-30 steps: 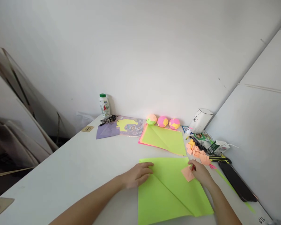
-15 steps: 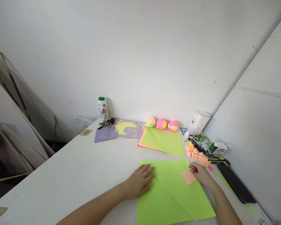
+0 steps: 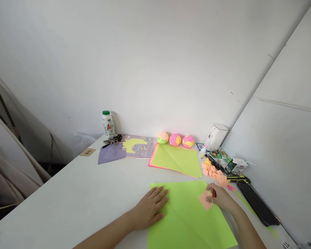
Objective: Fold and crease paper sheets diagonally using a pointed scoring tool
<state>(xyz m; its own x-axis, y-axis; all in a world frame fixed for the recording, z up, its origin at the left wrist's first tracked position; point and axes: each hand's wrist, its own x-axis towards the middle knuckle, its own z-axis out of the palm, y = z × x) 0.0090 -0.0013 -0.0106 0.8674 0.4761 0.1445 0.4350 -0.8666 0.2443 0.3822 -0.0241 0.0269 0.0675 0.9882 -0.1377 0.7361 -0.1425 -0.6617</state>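
A large bright green paper sheet (image 3: 178, 221) with a diagonal crease lies on the table in front of me. My left hand (image 3: 150, 209) rests flat on its left edge, fingers spread. Over the sheet's right side, my right hand (image 3: 219, 196) is closed around a small red tool (image 3: 214, 193) with a thin tip; its exact kind is unclear. A small peach paper square (image 3: 204, 200) lies on the green sheet, and the right thumb overlaps its right side. Just beyond that hand sits a pile of folded peach paper pieces (image 3: 214, 172).
Behind lie a stack of coloured sheets (image 3: 180, 159) and several paper balls (image 3: 175, 139). Keys (image 3: 114, 139), a bottle (image 3: 108, 125) and a purple folder (image 3: 111, 154) are at the back left. A white paper tube (image 3: 215, 137), a small box (image 3: 235, 166) and a black phone-like slab (image 3: 257, 204) line the right.
The view has shifted, so the scene sits further left and slightly lower. My right thumb has come over the peach square. My left hand stays flat on the green sheet.
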